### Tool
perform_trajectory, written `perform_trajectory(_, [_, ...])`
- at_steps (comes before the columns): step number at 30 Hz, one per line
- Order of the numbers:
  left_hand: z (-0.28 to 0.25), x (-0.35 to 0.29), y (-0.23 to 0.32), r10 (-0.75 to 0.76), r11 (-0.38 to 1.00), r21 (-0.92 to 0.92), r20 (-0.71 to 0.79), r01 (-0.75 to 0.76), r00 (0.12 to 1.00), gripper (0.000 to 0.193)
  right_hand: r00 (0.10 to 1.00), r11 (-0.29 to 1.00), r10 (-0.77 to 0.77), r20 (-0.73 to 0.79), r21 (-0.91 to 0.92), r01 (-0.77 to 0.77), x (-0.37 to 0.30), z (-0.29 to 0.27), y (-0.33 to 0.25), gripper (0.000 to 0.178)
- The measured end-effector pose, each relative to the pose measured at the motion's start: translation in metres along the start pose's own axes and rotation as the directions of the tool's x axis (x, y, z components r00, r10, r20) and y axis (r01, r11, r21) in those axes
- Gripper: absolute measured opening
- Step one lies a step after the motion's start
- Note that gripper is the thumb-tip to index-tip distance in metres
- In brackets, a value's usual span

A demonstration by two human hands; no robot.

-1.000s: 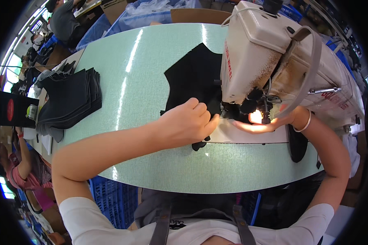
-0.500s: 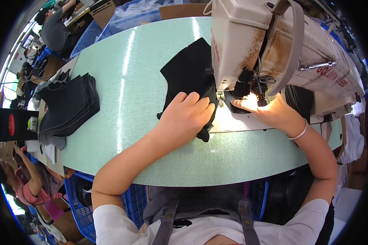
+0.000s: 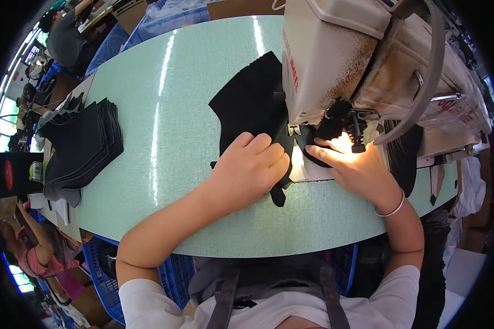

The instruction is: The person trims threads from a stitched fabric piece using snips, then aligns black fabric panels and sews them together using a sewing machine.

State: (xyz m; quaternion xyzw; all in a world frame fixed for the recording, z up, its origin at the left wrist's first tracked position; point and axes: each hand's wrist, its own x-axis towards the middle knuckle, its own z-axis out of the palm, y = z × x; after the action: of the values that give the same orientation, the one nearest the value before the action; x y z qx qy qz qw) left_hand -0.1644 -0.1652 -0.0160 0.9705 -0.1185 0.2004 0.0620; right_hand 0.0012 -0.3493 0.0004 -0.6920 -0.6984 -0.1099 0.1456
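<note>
While left hand (image 3: 250, 169) clamped near end of black cloth (image 3: 250, 96), long axis ran far from grip, left of sewing machine (image 3: 335, 60); right hand (image 3: 362, 171), fingers apart, touched dark piece (image 3: 306, 143).

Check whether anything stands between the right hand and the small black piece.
Nothing visible does: the right hand appears to rest directly on the small black piece, just right of the presser foot.

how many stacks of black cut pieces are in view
2. The left stack lies at far left; the right stack sits beside the right hand, partly hidden by the sewing machine. Others may be hidden behind it.
</note>
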Motion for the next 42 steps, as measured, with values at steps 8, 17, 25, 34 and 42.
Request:
perform_trajectory(8, [0.006,0.004,0.003,-0.004,1.0,-0.01,-0.07,0.004,0.998,0.023,0.996,1.0,0.0,-0.088,0.022,0.002,-0.002,0.018,-0.001,0.029])
perform_trajectory(17, [0.013,0.005,0.005,-0.03,1.0,0.0,-0.096,0.03,0.995,0.035,0.996,0.998,0.055,-0.068,0.017,-0.054,0.002,0.024,-0.006,0.03])
perform_trajectory(25, [0.017,0.007,0.004,-0.062,0.998,-0.037,-0.144,0.057,0.988,0.041,0.997,0.998,0.033,-0.066,-0.045,-0.036,0.004,0.024,-0.009,0.031])
perform_trajectory(34, [-0.007,0.005,0.015,-0.091,0.981,0.156,-0.166,0.117,0.982,0.033,0.983,0.936,0.174,0.051,-0.319,-0.149,-0.007,-0.007,-0.017,0.025])
perform_trajectory(42, [0.0,0.001,0.009,-0.084,0.996,-0.023,-0.032,0.083,0.996,0.021,0.975,0.952,-0.013,0.222,-0.294,0.08,0.0,-0.012,-0.002,0.013])
